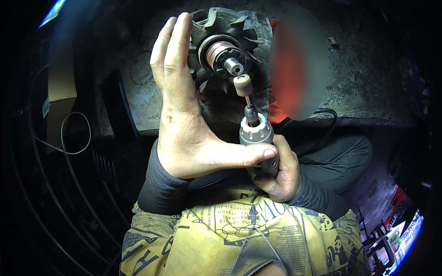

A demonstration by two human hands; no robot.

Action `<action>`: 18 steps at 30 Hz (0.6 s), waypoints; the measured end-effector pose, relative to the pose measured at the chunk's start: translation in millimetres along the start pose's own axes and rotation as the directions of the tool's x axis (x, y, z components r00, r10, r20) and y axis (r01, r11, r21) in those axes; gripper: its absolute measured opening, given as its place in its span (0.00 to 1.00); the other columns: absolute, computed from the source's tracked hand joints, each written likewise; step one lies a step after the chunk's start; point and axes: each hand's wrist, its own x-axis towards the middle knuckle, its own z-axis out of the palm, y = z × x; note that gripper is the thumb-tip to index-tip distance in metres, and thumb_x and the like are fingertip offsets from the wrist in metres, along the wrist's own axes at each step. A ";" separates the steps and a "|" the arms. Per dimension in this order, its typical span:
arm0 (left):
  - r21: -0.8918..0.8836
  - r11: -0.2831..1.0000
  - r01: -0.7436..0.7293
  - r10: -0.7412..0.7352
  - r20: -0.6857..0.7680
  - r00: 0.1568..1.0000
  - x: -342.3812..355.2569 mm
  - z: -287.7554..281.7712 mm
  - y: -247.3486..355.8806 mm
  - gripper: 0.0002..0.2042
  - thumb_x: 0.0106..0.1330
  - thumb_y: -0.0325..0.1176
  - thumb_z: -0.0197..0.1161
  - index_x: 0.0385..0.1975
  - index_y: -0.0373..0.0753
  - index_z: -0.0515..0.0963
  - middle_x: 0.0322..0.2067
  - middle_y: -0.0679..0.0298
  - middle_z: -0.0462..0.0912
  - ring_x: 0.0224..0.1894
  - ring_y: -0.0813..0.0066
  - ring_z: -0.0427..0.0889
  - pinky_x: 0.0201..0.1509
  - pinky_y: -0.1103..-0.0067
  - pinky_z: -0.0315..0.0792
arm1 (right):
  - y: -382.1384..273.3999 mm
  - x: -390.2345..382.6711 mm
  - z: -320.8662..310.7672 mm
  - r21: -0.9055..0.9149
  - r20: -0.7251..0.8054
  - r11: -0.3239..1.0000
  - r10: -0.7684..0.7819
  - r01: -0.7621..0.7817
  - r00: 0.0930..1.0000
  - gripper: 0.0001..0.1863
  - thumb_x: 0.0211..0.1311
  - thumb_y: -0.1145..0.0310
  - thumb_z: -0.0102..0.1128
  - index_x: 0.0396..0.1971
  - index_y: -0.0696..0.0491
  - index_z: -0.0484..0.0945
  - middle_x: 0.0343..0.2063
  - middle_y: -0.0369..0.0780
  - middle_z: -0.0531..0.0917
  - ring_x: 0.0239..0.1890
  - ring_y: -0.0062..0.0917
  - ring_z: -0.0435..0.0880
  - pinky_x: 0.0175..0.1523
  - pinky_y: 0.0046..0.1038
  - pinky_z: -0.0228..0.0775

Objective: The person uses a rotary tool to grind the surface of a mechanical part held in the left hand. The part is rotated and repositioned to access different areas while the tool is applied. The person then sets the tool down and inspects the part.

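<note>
My right hand (pixel 284 177) is wrapped round the grey body of a rotary tool (pixel 254 131), which points away from me. On its thin shank sits a small tan cylindrical sanding drum (pixel 242 85). The drum is right by the shaft end of an alternator rotor (pixel 225 55), with fan blades, copper-coloured slip rings and a steel shaft; whether they touch I cannot tell. My left hand (pixel 182 124) is open, its fingers stretched upward along the rotor's left side. Its thumb lies across the tool's body, above my right hand.
The rotor rests on a worn, dark workbench (pixel 359 87). Something red (pixel 278 112), mostly hidden by a blurred patch, lies right of it. A black cable (pixel 332 122) curves at the bench edge. At left are a cardboard piece (pixel 62 83) and a thin pale cable (pixel 87 131).
</note>
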 end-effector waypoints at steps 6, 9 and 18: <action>-0.092 0.995 0.030 -0.030 0.003 1.000 0.7 1.2 1.0 0.76 0.27 0.47 0.91 0.77 0.35 0.43 0.68 0.50 0.61 0.66 0.57 0.71 0.69 0.63 0.71 | -10.3 -2.6 -1.4 0.082 0.026 0.995 0.058 -0.060 0.998 0.33 0.55 0.63 0.75 0.54 0.63 0.67 0.35 0.45 0.85 0.36 0.30 0.88 0.44 0.29 0.78; -0.104 0.994 0.041 -0.041 0.002 0.999 0.4 1.1 1.5 0.75 0.28 0.47 0.91 0.77 0.34 0.43 0.66 0.49 0.63 0.66 0.58 0.72 0.70 0.63 0.71 | -15.1 -4.9 -1.9 0.138 0.039 0.985 0.101 -0.105 0.994 0.33 0.56 0.63 0.75 0.54 0.63 0.67 0.36 0.44 0.85 0.37 0.28 0.88 0.44 0.28 0.78; -0.111 0.993 0.029 -0.030 -0.006 1.000 1.3 3.0 3.3 0.75 0.28 0.46 0.91 0.77 0.34 0.42 0.66 0.50 0.63 0.65 0.58 0.72 0.69 0.63 0.71 | -23.4 -11.8 -0.5 0.252 0.045 0.937 0.237 -0.241 0.970 0.32 0.57 0.64 0.74 0.55 0.62 0.67 0.35 0.42 0.84 0.35 0.25 0.86 0.43 0.28 0.77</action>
